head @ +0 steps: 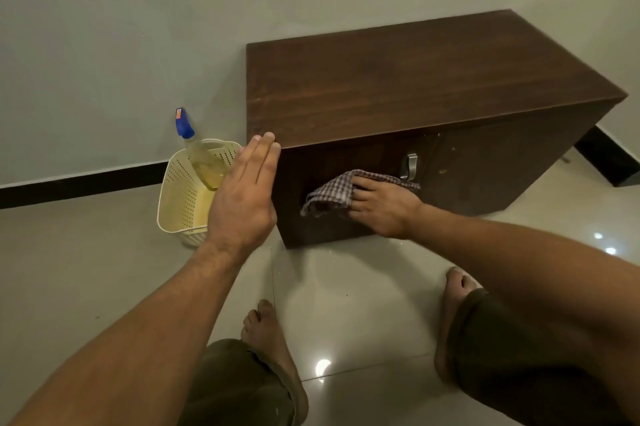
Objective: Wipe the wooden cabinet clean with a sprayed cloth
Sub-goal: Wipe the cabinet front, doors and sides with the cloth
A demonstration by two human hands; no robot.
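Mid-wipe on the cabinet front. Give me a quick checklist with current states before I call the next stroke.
1. Cloth pressed to the cabinet front by the right hand: ok.
2. Left hand flat at the cabinet's left front corner: ok; firm contact cannot tell.
3. Rightward stroke path free: not ok, the metal handle sits just beside the cloth.
4. Spray bottle standing in the basket left of the cabinet: ok.
5. Cloth still damp: cannot tell.
6. Cabinet top already wiped: cannot tell.
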